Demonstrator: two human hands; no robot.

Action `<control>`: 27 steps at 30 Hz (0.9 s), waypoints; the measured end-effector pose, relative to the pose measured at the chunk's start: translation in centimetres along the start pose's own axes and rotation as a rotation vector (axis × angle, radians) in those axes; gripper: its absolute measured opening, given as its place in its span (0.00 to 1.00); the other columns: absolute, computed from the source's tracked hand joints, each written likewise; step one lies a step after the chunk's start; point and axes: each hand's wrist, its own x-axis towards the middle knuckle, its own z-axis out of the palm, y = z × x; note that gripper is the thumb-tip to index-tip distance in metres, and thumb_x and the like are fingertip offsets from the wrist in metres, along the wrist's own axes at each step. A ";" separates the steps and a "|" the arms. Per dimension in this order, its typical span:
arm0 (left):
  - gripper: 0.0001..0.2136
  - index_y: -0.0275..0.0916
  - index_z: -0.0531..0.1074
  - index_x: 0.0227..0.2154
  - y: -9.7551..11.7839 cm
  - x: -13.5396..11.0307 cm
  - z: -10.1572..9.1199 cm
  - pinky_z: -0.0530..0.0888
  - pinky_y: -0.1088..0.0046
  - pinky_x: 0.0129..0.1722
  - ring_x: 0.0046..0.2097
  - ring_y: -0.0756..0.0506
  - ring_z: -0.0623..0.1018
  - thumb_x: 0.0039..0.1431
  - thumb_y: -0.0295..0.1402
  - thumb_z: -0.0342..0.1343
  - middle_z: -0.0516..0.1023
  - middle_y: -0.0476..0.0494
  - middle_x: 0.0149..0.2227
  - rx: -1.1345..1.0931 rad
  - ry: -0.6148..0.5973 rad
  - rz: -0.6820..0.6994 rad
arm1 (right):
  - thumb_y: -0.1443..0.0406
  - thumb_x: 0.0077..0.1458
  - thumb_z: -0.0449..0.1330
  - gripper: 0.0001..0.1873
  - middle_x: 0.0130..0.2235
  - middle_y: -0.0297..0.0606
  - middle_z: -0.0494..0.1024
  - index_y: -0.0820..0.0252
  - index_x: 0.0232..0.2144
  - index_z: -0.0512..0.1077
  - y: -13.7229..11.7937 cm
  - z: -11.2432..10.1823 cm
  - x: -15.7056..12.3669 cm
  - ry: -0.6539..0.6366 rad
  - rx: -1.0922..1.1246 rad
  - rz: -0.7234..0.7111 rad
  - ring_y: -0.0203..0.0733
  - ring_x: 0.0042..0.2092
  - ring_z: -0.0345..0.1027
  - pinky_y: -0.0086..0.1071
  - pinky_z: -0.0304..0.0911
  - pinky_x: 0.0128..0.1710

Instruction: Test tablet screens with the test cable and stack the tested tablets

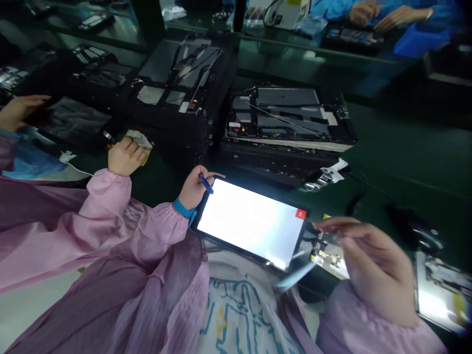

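A tablet (250, 221) with a lit white screen and a red corner label is tilted in front of my body. My left hand (193, 189), with a blue band at its wrist, grips the tablet's upper left corner. A slim blue stick-like tool (205, 183) is tucked in that same hand. My right hand (376, 260) is at the tablet's right side, thumb and fingers pinched together; what is between them is blurred. Beneath the fingers is a small circuit board (330, 253) with yellow tape. A blurred pale strip (297, 275) shows by the tablet's lower right corner.
Stacked opened tablet housings (287, 115) stand behind the tablet, with a taller stack (180, 73) to their left. A black mouse (415, 228) and a metal-backed panel (442, 290) are at right. At left, a co-worker's hand (127, 155) holds a yellow-edged piece. Another person's hands (391, 17) work across the bench.
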 end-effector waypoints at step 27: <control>0.14 0.41 0.57 0.27 -0.6 1.0 0.3 0.71 0.70 0.33 0.42 0.40 0.80 0.52 0.33 0.61 0.78 0.46 0.30 -0.147 0.033 0.040 | 0.66 0.55 0.59 0.30 0.56 0.48 0.69 0.56 0.59 0.57 -2.1 8.0 -4.5 -0.601 -0.011 -0.335 0.49 0.57 0.65 0.41 0.66 0.55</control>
